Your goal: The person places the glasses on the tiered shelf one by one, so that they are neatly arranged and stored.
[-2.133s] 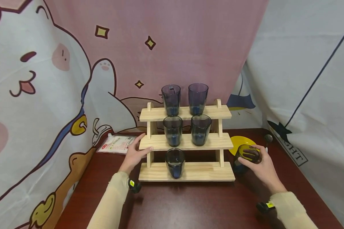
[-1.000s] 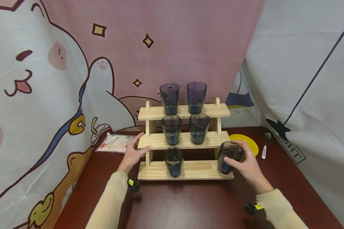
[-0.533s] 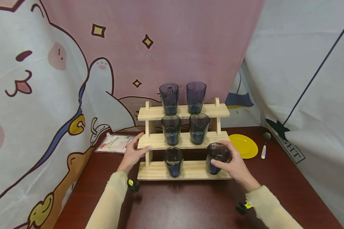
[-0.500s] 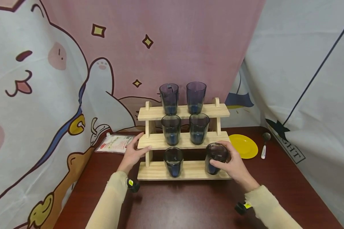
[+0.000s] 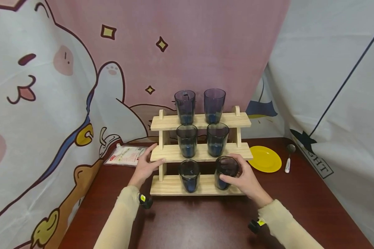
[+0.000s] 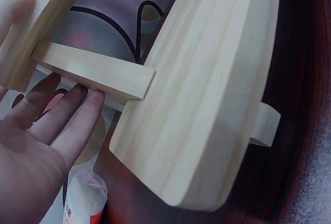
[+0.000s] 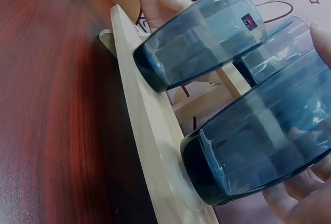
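A three-tier wooden display rack (image 5: 180, 153) stands on the table, with several dark tinted drinking glasses upright in pairs on its tiers. My left hand (image 5: 145, 167) holds the left end of the middle shelf, thumb at the front edge and index finger behind. In the left wrist view its other fingers (image 6: 77, 115) lie against the upright. My right hand (image 5: 244, 178) grips a tinted glass (image 5: 226, 172), thumb in front and fingers on its far right side. That glass is on the bottom shelf (image 7: 155, 131), its base at the board. Left of it stands another glass (image 5: 189, 175), apart from it.
A yellow plate (image 5: 265, 159) and a spoon (image 5: 288, 165) with a white handle lie right of the rack. A white plastic packet (image 5: 126, 155) lies at the left. Patterned cloth (image 5: 224, 41) hangs behind the dark red table (image 5: 187, 221).
My right hand has brought the glass leftward from beside the yellow plate onto the bottom shelf, then farther left along it. The left hand has stayed at the rack.
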`<state>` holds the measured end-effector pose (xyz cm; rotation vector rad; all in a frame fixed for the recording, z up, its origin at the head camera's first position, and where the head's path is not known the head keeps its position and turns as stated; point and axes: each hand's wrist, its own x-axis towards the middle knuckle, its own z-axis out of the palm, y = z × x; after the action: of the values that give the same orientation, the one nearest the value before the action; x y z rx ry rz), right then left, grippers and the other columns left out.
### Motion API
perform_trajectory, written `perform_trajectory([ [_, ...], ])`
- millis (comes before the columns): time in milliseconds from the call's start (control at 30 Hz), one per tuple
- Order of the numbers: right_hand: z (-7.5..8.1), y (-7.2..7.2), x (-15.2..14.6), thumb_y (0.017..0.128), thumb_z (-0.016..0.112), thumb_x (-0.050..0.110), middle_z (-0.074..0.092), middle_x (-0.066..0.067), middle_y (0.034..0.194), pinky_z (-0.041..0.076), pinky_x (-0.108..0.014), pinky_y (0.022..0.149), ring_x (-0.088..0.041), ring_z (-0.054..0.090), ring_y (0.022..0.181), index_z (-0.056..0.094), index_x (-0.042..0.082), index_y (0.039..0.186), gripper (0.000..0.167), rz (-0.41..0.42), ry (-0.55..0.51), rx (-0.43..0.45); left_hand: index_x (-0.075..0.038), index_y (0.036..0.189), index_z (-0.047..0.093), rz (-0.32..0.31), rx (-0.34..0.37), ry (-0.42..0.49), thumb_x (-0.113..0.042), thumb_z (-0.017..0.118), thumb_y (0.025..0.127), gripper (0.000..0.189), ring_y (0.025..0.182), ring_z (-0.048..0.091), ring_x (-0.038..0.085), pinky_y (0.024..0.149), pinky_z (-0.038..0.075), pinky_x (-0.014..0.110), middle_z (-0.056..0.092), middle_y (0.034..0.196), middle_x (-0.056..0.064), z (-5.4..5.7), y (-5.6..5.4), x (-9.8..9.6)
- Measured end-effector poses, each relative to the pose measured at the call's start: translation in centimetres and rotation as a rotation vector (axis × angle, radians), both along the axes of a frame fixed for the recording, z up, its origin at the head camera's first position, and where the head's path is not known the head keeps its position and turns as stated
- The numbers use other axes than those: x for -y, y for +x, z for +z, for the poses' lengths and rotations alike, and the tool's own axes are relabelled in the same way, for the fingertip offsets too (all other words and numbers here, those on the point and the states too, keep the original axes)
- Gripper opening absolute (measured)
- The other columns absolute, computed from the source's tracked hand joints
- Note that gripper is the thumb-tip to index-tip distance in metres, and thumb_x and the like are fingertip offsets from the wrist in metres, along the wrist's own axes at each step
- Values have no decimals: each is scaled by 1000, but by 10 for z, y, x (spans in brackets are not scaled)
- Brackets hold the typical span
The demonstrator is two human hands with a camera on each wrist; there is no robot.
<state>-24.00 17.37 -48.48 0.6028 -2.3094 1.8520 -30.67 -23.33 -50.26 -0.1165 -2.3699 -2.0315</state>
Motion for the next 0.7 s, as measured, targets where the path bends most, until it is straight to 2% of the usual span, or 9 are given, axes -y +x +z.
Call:
perform_trajectory([
  [133, -1, -1, 4, 86, 87, 6, 67, -13, 132, 56, -27, 96, -34, 65, 118, 54, 10, 142, 65, 18, -12, 1, -30, 161, 44, 7, -4, -1, -21, 88, 89, 84, 103, 71, 27, 84, 62, 46, 62, 132, 21, 2, -1, 0],
  [333, -5, -3, 10, 86, 87, 4, 66, -16, 132, 57, -31, 98, -41, 64, 118, 53, 8, 142, 65, 63, -35, -12, -35, 158, 47, 15, 1, -4, -20, 88, 89, 81, 102, 72, 28, 83, 63, 46, 62, 131, 21, 2, -1, 0],
  [533, -5, 0, 15, 86, 86, 2, 66, -18, 133, 58, -31, 96, -38, 65, 117, 54, 8, 142, 65, 81, -54, 20, -28, 162, 43, 8, 0, -10, -18, 86, 90, 84, 103, 72, 28, 86, 62, 47, 62, 133, 22, 0, -1, 0],
  [700, -2, 2, 18, 85, 88, 6, 67, -16, 133, 57, -32, 97, -43, 64, 119, 54, 11, 142, 66, 70, -44, 53, -26, 163, 41, 3, 2, -4, -17, 85, 91, 85, 104, 72, 28, 86, 62, 49, 63, 134, 21, 0, 0, 0],
])
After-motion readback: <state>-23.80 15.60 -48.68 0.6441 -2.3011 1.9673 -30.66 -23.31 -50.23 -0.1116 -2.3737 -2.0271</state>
